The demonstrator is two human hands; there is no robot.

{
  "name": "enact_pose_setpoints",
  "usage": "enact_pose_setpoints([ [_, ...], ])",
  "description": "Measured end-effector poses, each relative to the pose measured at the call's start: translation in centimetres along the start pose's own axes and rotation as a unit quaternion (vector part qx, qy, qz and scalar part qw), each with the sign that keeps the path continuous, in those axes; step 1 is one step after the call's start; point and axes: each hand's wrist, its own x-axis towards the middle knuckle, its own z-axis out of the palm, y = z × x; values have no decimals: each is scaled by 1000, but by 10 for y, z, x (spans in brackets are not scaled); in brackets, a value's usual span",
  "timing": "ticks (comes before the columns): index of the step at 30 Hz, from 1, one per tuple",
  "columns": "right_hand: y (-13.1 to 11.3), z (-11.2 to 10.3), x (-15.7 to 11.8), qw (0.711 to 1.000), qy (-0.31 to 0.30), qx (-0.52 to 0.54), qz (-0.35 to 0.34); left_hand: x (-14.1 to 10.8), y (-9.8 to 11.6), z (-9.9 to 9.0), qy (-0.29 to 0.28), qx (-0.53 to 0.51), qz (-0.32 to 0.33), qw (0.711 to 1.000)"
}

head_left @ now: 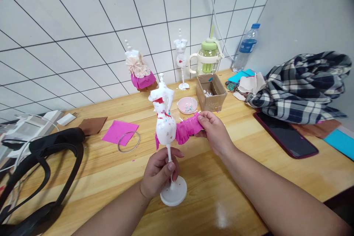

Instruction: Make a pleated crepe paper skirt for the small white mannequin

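My left hand [160,172] is wrapped round the thin stem of a small white dress-form mannequin [166,129], lifted and tilted slightly over the table. Red and other coloured specks mark its chest, waist and hips. Between thumb and fingers, my right hand [214,129] pinches one end of a pleated magenta paper strip [188,129]. The strip stretches leftward behind the mannequin's hips, and a bit of it shows at the left hip. Its middle is hidden by the mannequin.
Behind stand a dressed mannequin [138,68], a bare mannequin [181,57], a pink dish [187,104], a cardboard box [211,97], a green-lidded cup [208,57] and a bottle [247,48]. Magenta paper [117,131] and a bangle [118,143] lie left; a phone [287,136] and plaid cloth [304,84] right.
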Motion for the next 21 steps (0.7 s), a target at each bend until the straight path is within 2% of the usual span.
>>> enact_pose_setpoints([
  [11,3,0,5,1000,9,4,7,1,5,3,28,13,-25,999],
  [21,5,-6,12,1000,27,12,5,2,6,2,45,16,-9,999],
])
